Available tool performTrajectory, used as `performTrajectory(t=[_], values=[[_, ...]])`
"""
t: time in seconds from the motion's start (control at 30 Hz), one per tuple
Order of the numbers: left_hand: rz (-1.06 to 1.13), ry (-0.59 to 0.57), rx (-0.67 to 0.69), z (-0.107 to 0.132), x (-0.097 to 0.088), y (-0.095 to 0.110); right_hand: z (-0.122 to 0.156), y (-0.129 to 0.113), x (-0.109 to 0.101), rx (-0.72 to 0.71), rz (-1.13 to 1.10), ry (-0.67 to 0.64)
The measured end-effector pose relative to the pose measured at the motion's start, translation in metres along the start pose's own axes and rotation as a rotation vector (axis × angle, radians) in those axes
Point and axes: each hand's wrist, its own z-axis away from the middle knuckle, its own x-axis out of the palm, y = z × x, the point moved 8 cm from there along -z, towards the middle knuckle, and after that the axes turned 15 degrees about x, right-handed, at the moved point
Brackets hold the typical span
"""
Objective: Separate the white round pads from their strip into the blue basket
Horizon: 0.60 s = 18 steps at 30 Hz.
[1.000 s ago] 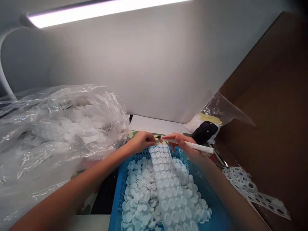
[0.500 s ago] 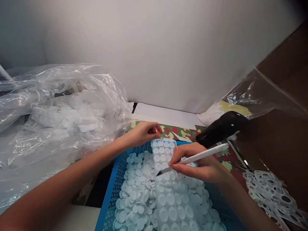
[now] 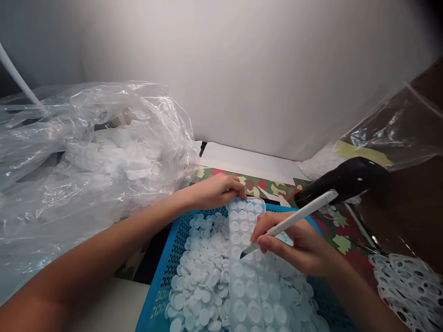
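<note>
A long translucent sheet (image 3: 245,288) with rows of round white discs moulded in it lies over a blue plastic basket (image 3: 161,272). Loose white discs (image 3: 199,281) fill the basket beneath it. My left hand (image 3: 223,190) is closed on the sheet's far end, its fingertips partly hidden. In my right hand (image 3: 294,242) is a white-handled craft knife (image 3: 306,210), held like a pen. Its dark blade points down to the left, over the sheet near its left edge. Whether the tip touches the sheet, I cannot tell.
A big clear plastic bag (image 3: 138,157) of white pieces stands at the left. To the right are a black rounded object (image 3: 349,177) and a heap of white ring-shaped offcuts (image 3: 408,286). A pale wall (image 3: 242,83) rises behind, and a camouflage-patterned cover (image 3: 341,221) lies under the basket.
The view has shifted, so most things sit further right. The knife tip has moved inward from the sheet's left edge. My left fingers have closed down on the sheet's far end.
</note>
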Motion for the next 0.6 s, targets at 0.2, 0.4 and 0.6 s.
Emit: performTrajectory(t=[0.2,0.4,0.6], values=[[-0.028,-0.06,-0.012,0.0018,0.0035,0.0046,0.0007,0.0003,-0.0025,-0.03,0.001,0.031],[-0.002,-0.067,-0.005,0.0022,0.0052,0.0024,-0.0006,-0.0011,0.0017,-0.048,0.036,0.004],[-0.016,-0.089,-0.001,0.0016,0.0059,0.0037,0.0005,-0.0031,0.005,-0.063,0.076,-0.003]])
